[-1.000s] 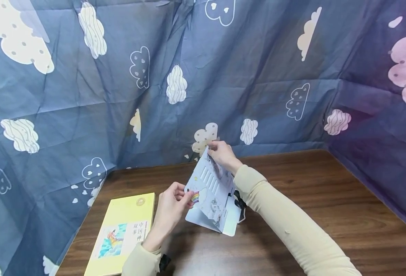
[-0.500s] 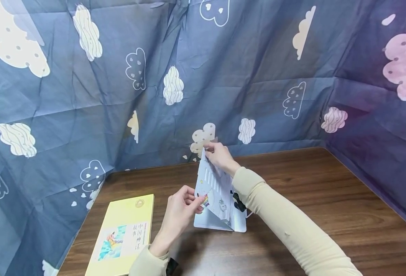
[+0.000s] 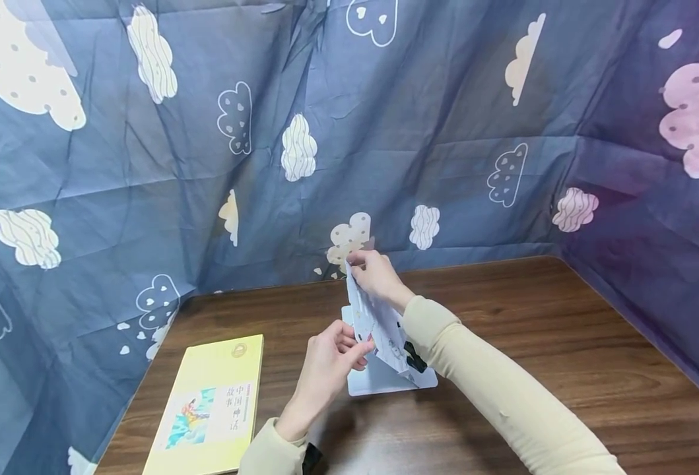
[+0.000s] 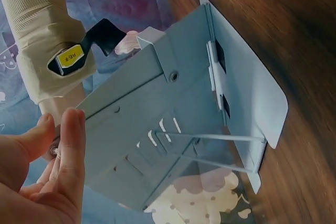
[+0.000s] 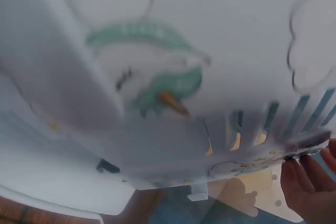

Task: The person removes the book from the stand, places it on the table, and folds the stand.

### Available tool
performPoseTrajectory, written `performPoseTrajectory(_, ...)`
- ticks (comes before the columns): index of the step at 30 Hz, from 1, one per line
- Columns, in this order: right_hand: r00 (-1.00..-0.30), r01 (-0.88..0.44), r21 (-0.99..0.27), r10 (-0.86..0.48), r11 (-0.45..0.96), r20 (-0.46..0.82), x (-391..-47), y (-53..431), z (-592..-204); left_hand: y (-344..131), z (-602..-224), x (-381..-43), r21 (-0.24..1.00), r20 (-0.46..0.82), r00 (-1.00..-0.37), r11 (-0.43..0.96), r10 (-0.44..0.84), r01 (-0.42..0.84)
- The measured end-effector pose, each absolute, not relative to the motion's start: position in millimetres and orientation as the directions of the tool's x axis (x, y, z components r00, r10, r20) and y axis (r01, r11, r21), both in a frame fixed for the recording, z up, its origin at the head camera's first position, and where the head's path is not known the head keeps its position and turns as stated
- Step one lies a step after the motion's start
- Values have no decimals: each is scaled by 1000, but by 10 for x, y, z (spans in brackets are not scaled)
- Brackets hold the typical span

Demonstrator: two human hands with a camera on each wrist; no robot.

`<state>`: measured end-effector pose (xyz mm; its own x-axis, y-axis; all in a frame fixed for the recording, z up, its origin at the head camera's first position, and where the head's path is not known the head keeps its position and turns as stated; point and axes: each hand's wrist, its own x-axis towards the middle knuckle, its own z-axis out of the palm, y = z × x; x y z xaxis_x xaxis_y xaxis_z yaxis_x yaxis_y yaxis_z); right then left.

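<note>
A white metal book stand (image 3: 379, 333) with printed drawings and slots stands upright on the wooden table, its panel tilted above a flat base plate (image 3: 379, 379). My left hand (image 3: 328, 359) pinches the panel's left edge between thumb and fingers. At the top edge, my right hand (image 3: 377, 276) grips the panel with its fingertips. From the left wrist view, the plain grey back of the panel (image 4: 131, 114) faces me, and a wire support leg (image 4: 220, 137) reaches to the base plate. The right wrist view shows the slotted printed front (image 5: 236, 51) close up, with my right hand (image 5: 310, 184) at its edge.
A yellow book (image 3: 206, 402) lies flat on the table (image 3: 503, 316) to the left of my left forearm. Blue cloth (image 3: 301, 198) with cloud prints hangs behind the table and along its sides. A black wrist mount (image 4: 105, 36) sits on my right sleeve.
The book stand has turned so its panel shows more edge-on, and its base has shifted right. My left hand has moved right with it; my right hand stays at the top edge.
</note>
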<state>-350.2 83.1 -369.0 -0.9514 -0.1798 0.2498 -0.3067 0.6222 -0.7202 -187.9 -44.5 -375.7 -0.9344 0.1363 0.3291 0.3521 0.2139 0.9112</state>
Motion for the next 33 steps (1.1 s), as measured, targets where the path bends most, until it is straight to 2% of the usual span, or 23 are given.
performPoseTrajectory(12,-934,-356,-787,-164,504,318,-3383,933,-3741,-319,-3926,-1990,939,298,-945,137,135,315)
performPoseTrajectory(17,-935,-353,-826,-188,439,300,-3257,1007,-3748,-373,-4101,-2111,941,307,-932,85,191,327)
performPoseTrajectory(20,-928,-368,-823,-223,433,298,-3129,1063,-3752,-451,-4141,-2148,930,323,-914,100,245,355)
performPoseTrajectory(25,-912,-409,-780,-252,473,324,-2841,1190,-3742,-625,-4148,-2202,866,309,-888,286,340,410)
performPoseTrajectory(29,-900,-432,-769,-280,471,334,-2672,1292,-3760,-756,-4192,-2252,782,205,-887,475,414,403)
performPoseTrajectory(33,-886,-453,-779,-314,434,341,-2599,1358,-3813,-835,-4295,-2339,765,101,-886,534,453,360)
